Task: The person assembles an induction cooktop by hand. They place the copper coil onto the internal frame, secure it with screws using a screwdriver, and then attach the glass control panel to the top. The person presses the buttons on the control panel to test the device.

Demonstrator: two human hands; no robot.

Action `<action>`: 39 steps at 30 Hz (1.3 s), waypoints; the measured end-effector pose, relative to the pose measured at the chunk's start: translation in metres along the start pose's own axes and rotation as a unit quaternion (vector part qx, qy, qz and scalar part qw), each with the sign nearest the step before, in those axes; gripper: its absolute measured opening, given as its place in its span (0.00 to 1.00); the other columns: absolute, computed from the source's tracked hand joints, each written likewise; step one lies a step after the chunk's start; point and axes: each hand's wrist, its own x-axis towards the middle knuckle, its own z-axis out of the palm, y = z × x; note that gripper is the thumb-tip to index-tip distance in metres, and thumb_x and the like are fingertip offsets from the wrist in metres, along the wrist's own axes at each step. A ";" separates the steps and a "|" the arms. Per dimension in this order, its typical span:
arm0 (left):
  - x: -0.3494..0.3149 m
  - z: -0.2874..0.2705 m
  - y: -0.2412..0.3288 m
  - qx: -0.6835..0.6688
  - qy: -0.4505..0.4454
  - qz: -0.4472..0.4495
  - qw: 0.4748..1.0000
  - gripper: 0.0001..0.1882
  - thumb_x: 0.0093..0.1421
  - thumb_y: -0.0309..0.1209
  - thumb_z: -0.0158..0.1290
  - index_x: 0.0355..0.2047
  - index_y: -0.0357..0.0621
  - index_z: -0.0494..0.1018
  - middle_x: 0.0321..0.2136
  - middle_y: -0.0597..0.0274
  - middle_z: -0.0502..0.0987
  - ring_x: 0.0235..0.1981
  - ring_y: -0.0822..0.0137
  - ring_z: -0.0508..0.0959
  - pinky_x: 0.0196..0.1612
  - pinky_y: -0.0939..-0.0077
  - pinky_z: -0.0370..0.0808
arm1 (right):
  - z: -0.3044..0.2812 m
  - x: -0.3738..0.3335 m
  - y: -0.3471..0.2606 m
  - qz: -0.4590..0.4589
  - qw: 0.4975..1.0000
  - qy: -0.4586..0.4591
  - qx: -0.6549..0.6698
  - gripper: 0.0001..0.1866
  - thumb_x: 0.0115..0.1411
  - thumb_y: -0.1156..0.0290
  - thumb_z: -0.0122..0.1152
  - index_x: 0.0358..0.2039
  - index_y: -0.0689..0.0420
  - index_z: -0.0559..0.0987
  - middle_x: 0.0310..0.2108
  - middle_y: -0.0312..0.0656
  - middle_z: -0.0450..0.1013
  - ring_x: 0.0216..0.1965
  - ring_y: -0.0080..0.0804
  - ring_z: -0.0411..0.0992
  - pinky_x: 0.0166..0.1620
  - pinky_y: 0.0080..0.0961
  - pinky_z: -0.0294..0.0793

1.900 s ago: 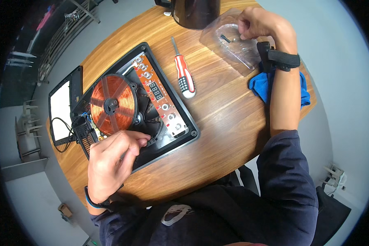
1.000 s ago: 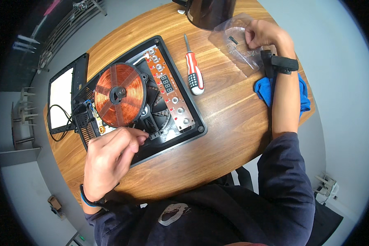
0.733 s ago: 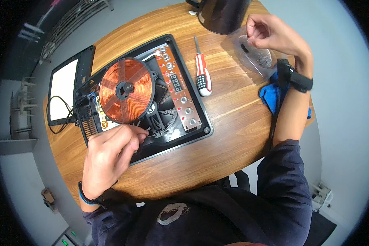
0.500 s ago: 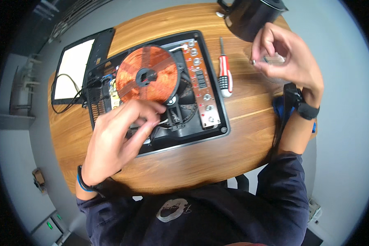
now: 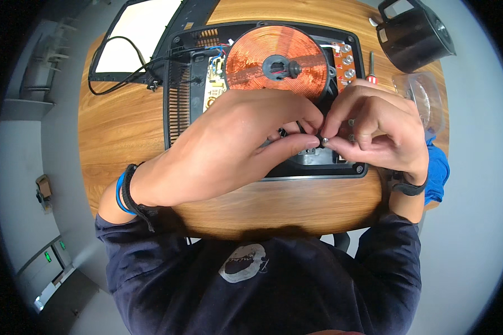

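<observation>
An opened induction cooker lies on the table, its black housing (image 5: 179, 111) holding a round copper coil (image 5: 246, 61). My right hand (image 5: 388, 125) pinches a small silver screw (image 5: 325, 142) between thumb and forefinger over the lower part of the housing. Thumb and forefinger of my left hand (image 5: 235, 142) are closed right beside it; a dark bit shows at their tips, too small to name. Both hands hide the cooker's fan area and much of the control board (image 5: 346, 58) with its buttons.
Behind my right hand lies a screwdriver (image 5: 372, 77), its red handle partly covered. A clear plastic box (image 5: 435, 100) and a black kettle (image 5: 413, 36) stand at the right, with a blue cloth (image 5: 439, 173) near the edge. Far left is a panel (image 5: 134, 36) with a black cable (image 5: 114, 86).
My right hand has come from beside the kettle to the cooker, bringing the screw to my left fingertips. The view has shifted, so the cooker sits farther up and right.
</observation>
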 end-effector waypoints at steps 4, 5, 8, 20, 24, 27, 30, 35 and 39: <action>-0.009 -0.006 -0.006 -0.002 0.015 0.007 1.000 0.09 0.70 0.23 0.70 0.49 0.37 0.86 0.37 0.55 0.90 0.37 0.63 0.92 0.41 0.71 0.87 | 0.010 0.011 0.005 -0.025 0.999 -0.017 -0.026 0.26 0.57 0.78 0.89 0.27 0.50 0.71 0.36 0.44 0.88 0.35 0.36 0.82 0.38 0.30 0.79; -0.011 -0.008 -0.006 0.000 0.015 0.006 1.000 0.08 0.71 0.23 0.70 0.48 0.37 0.86 0.36 0.55 0.90 0.36 0.64 0.92 0.40 0.71 0.87 | 0.012 0.014 0.006 -0.027 0.999 -0.026 -0.033 0.26 0.56 0.78 0.89 0.27 0.50 0.71 0.36 0.44 0.87 0.35 0.37 0.82 0.38 0.30 0.79; -0.020 -0.013 -0.008 -0.001 0.000 -0.027 1.000 0.07 0.71 0.25 0.70 0.47 0.38 0.87 0.34 0.56 0.89 0.34 0.65 0.91 0.39 0.71 0.86 | 0.016 0.021 0.004 -0.032 0.997 -0.050 -0.049 0.25 0.56 0.77 0.89 0.27 0.50 0.72 0.35 0.43 0.87 0.35 0.38 0.82 0.38 0.30 0.79; -0.037 -0.042 -0.010 0.053 0.086 -0.046 0.994 0.04 0.69 0.23 0.70 0.43 0.36 0.87 0.36 0.62 0.89 0.37 0.73 0.88 0.43 0.78 0.84 | -0.048 -0.010 0.015 0.348 0.876 0.005 -0.335 0.12 0.77 0.70 0.71 0.43 0.65 0.79 0.32 0.43 0.80 0.33 0.32 0.76 0.41 0.31 0.78; -0.037 -0.049 -0.011 0.061 0.084 -0.046 0.994 0.05 0.68 0.22 0.70 0.43 0.34 0.87 0.36 0.62 0.89 0.37 0.72 0.88 0.43 0.77 0.84 | -0.070 -0.058 0.048 0.423 0.812 -0.126 -0.382 0.11 0.77 0.70 0.70 0.43 0.63 0.78 0.32 0.45 0.79 0.33 0.34 0.76 0.41 0.33 0.79; -0.038 -0.054 -0.010 0.069 0.086 -0.046 0.993 0.05 0.67 0.21 0.70 0.43 0.34 0.87 0.37 0.61 0.89 0.37 0.71 0.88 0.42 0.77 0.84 | -0.070 -0.061 0.059 0.482 0.789 -0.138 -0.356 0.13 0.74 0.65 0.72 0.42 0.61 0.80 0.34 0.51 0.82 0.37 0.46 0.81 0.43 0.42 0.81; -0.039 -0.057 -0.013 0.062 0.099 -0.044 0.992 0.05 0.67 0.20 0.70 0.42 0.34 0.88 0.37 0.60 0.89 0.37 0.70 0.88 0.42 0.76 0.84 | -0.069 -0.065 0.072 0.499 0.814 -0.102 -0.279 0.12 0.73 0.67 0.71 0.49 0.59 0.79 0.37 0.51 0.83 0.41 0.46 0.85 0.47 0.43 0.83; -0.038 -0.062 -0.010 0.074 0.108 -0.061 0.990 0.05 0.66 0.20 0.69 0.42 0.33 0.88 0.37 0.60 0.90 0.37 0.71 0.88 0.41 0.76 0.83 | -0.052 -0.055 0.076 0.489 0.842 -0.064 -0.217 0.22 0.71 0.69 0.74 0.60 0.56 0.73 0.39 0.46 0.82 0.40 0.38 0.84 0.48 0.41 0.84; -0.038 -0.063 -0.009 0.067 0.113 -0.065 0.989 0.05 0.66 0.20 0.68 0.42 0.33 0.88 0.37 0.58 0.90 0.37 0.71 0.88 0.42 0.76 0.84 | -0.063 -0.056 0.068 0.450 0.860 -0.077 -0.228 0.27 0.68 0.70 0.76 0.61 0.54 0.72 0.38 0.49 0.82 0.39 0.42 0.84 0.46 0.44 0.84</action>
